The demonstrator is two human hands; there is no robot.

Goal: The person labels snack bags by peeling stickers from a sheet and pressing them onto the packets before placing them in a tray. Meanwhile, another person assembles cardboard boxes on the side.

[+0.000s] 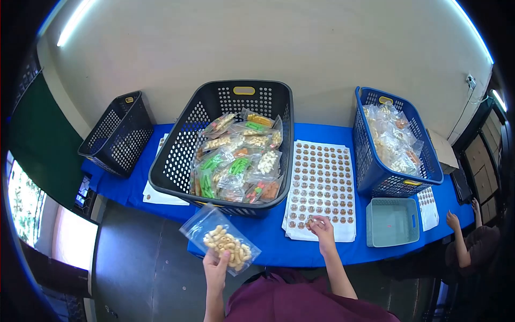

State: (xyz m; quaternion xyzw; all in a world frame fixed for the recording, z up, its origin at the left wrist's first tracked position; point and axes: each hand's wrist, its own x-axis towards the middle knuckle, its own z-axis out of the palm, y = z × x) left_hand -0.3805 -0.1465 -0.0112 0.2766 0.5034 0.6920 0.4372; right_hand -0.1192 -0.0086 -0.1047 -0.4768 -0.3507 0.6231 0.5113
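My left hand (pixel 216 269) grips the lower edge of a clear zip bag (pixel 221 241) of pale ring-shaped snacks, held up in front of the table's edge. My right hand (pixel 323 232) is over the lower part of a white sheet of round brown stickers (pixel 321 182). Its thumb and fingertips pinch a round sticker (pixel 309 222) near the bottom rows. Behind the bag stands a large black basket (pixel 177 161) filled with bags of snacks (pixel 236 166) in yellow, green, white and orange.
A blue basket (pixel 370 166) of filled bags stands right of the sheet, with a grey-green tray (pixel 391 236) in front. Another black basket (pixel 120 137) stands far left. More sheets (pixel 166 194) lie on the blue-covered table (pixel 257 252). At far right are a person's hands (pixel 453 220).
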